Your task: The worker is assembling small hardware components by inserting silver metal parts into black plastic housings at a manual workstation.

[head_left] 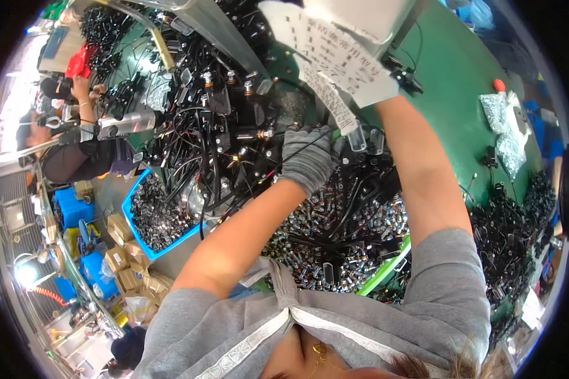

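My left hand (306, 155), in a grey striped knit glove, has its fingers curled in the middle of the bench pile. A thin black cable (273, 174) runs into its grip. On the right, my bare forearm (418, 148) reaches forward, but hanging white paper sheets (344, 60) with writing cover my right hand. Just beyond my left hand are small clear plastic caps (357, 140). A heap of black cables and metal-ended parts (218, 126) spreads to the left. Below my hands lie many small shiny metal fittings (310, 224).
A blue tray (171, 249) of small dark parts stands at lower left; a green rim (385, 268) borders the fittings. Black parts (506, 240) are heaped at right on the green bench (468, 120). A co-worker's hand (82, 91) is at far left, above cardboard boxes (129, 252).
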A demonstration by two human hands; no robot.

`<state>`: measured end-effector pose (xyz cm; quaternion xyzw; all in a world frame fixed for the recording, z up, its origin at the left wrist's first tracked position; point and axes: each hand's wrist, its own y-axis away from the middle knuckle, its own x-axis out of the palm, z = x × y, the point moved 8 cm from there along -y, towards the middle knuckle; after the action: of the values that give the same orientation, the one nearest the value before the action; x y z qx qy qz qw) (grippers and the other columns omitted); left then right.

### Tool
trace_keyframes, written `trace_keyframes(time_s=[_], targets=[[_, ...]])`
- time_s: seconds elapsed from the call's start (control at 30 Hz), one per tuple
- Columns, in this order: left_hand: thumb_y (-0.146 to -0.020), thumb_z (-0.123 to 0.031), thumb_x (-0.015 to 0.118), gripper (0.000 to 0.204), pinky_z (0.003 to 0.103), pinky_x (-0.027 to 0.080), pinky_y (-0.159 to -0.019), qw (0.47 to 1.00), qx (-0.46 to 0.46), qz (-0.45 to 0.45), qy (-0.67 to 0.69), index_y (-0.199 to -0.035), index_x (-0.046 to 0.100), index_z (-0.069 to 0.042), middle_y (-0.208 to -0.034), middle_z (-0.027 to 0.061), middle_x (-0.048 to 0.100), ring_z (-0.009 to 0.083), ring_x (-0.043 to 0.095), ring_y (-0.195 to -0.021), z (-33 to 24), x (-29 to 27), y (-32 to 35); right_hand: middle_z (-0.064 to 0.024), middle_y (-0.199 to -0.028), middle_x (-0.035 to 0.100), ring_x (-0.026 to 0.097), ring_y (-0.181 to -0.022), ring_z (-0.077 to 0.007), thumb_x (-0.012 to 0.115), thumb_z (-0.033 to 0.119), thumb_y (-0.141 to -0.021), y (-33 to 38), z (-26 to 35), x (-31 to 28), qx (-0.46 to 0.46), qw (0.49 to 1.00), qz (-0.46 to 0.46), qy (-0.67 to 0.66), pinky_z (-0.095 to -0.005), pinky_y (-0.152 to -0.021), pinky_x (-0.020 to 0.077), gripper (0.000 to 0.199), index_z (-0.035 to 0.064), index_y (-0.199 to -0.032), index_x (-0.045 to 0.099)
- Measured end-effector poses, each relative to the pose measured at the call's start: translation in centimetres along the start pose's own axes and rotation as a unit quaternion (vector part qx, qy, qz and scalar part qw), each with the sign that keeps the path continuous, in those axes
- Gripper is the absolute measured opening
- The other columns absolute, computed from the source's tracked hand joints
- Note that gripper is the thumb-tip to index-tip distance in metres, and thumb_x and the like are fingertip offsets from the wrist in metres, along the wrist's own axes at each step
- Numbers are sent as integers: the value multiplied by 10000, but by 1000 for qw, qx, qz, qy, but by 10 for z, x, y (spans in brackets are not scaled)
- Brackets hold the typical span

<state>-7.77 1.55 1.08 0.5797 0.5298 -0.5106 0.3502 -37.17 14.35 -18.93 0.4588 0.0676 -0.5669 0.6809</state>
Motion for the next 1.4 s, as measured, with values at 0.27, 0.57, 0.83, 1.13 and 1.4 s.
trace_keyframes(time_s=[0.27, 0.57, 0.83, 1.13, 1.4], targets=[[-885, -352, 543, 278, 449, 419, -849, 1000, -12, -4, 16, -923, 660, -103, -886, 83, 674, 279, 621, -904, 2, -4, 6, -84, -1336, 547, 535, -1221, -240, 505, 364, -924, -25, 43, 9, -12, 937, 196, 290, -414, -1001, 429, 443, 78, -1251, 589], [-884, -357, 539, 265, 447, 414, -803, 999, -34, -3, 1, -918, 633, -112, -834, 72, 662, 263, 619, -850, 20, -5, 9, -102, -1291, 579, 568, -1173, -252, 476, 271, -933, 31, 75, 13, -104, 944, -22, 313, -397, -963, 462, 381, 88, -1248, 589], [-875, -370, 527, 329, 473, 410, -848, 999, -30, 4, 21, -995, 638, -85, -863, 98, 661, 293, 618, -861, 18, 2, 9, -112, -1284, 581, 574, -1162, -258, 465, 234, -934, 73, 91, 66, -166, 930, -3, 328, -394, -955, 467, 371, 87, -1257, 574], [-867, -346, 543, 305, 461, 416, -822, 998, -36, 2, 42, -995, 635, -85, -868, 101, 661, 310, 617, -862, 24, 3, 12, -123, -1277, 583, 580, -1149, -264, 453, 193, -935, 98, 72, 45, -187, 929, -11, 318, -390, -947, 472, 365, 87, -1268, 559], [-864, -373, 539, 345, 449, 406, -857, 999, -28, -14, 30, -1039, 632, -92, -874, 82, 663, 285, 618, -871, 24, 4, 11, -132, -1270, 585, 585, -1137, -269, 443, 157, -936, 79, -9, -44, -92, 925, -68, 362, -386, -939, 477, 363, 86, -1277, 545]])
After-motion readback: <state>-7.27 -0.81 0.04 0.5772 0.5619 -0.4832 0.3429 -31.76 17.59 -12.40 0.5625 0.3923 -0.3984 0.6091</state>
